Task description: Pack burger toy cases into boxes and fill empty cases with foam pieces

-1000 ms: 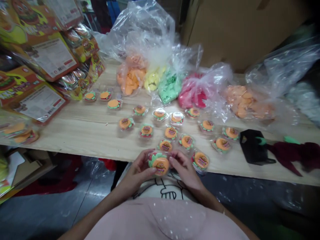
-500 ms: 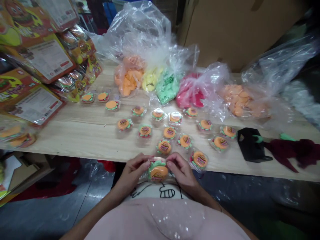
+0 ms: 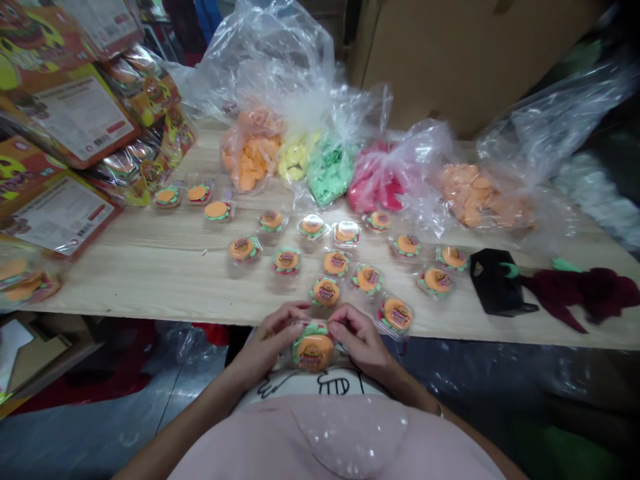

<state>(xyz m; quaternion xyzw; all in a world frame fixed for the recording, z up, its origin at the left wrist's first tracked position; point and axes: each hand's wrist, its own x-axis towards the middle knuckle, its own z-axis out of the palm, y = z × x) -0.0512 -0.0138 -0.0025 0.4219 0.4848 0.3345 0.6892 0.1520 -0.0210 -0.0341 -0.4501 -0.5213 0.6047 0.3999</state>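
Both hands clamp one burger pack (image 3: 313, 349) in a fingertip grip, left hand (image 3: 263, 344) and right hand (image 3: 364, 341) pinching its upper corners just off the near edge of the surface (image 3: 150, 280). Beyond the pack, more packs (image 3: 326, 291) lie scattered on the surface; bags (image 3: 327, 170) of coloured pieces sit farther back.

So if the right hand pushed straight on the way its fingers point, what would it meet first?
The right hand points left, across the burger pack it pinches. Past the pack's top edge, the left hand's fingertips come first, almost touching already. Depth is hard to judge, but nothing else seems to lie between.
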